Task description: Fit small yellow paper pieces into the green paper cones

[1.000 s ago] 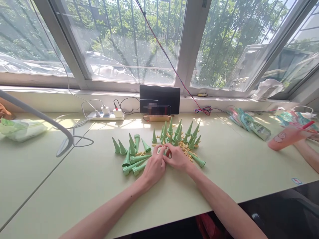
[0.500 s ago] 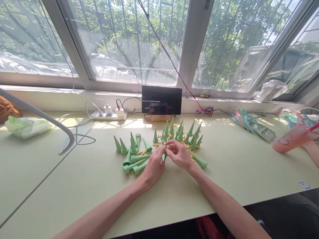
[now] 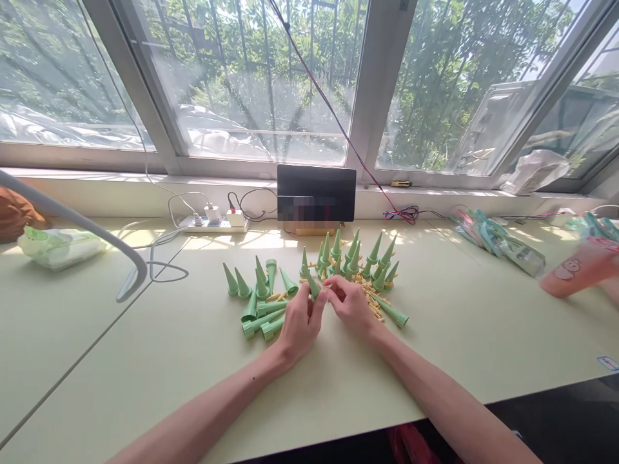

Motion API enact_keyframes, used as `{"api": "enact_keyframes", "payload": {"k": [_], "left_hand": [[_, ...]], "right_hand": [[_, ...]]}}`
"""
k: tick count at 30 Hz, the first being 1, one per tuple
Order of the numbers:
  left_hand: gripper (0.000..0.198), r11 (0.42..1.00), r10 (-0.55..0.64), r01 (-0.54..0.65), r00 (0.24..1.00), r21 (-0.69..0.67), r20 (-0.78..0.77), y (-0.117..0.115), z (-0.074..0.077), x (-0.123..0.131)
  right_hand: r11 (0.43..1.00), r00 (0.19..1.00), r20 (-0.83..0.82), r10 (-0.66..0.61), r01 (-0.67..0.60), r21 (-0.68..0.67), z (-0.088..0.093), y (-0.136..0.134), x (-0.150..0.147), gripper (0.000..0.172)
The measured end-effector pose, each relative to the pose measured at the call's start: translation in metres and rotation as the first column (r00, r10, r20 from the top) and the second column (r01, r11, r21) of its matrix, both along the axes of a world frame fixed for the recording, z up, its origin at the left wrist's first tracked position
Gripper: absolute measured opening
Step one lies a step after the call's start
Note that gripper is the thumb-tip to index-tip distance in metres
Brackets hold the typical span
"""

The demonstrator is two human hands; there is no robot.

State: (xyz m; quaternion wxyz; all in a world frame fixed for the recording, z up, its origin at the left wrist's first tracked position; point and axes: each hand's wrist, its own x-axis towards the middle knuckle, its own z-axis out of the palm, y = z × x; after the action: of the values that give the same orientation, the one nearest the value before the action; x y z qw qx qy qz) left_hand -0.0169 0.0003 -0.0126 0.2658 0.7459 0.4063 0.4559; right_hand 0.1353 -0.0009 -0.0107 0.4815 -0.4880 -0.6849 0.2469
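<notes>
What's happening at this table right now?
A person works bare-handed at a pale green table. The left hand holds one green cone with its tip up. The right hand pinches close beside it; whether it holds anything is unclear. Behind them, upright cones stand among small yellow pieces. Other cones lie flat at the left.

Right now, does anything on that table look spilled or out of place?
Somewhat. Tipped green cones lie on their sides beside the left hand, which grips one cone; upright cones stand behind. Small yellow pieces are strewn loose among them. Nothing looks broken.
</notes>
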Motion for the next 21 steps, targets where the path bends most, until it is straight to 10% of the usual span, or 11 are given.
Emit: {"api": "enact_keyframes", "payload": {"k": [11,21], "left_hand": [[0.021,0.897,-0.264,0.318,0.942,0.308,-0.206,-0.013,0.000,-0.001],[0.023,0.918,-0.176,0.217,0.973,0.333,-0.151,-0.007,-0.003,-0.001]], "right_hand": [[0.996,0.994,0.084,0.073,-0.068,-0.052,-0.001,-0.001,-0.001,0.037],[0.995,0.946,0.321,0.043,-0.072,0.076,-0.007,0.008,-0.012,0.022]]}}
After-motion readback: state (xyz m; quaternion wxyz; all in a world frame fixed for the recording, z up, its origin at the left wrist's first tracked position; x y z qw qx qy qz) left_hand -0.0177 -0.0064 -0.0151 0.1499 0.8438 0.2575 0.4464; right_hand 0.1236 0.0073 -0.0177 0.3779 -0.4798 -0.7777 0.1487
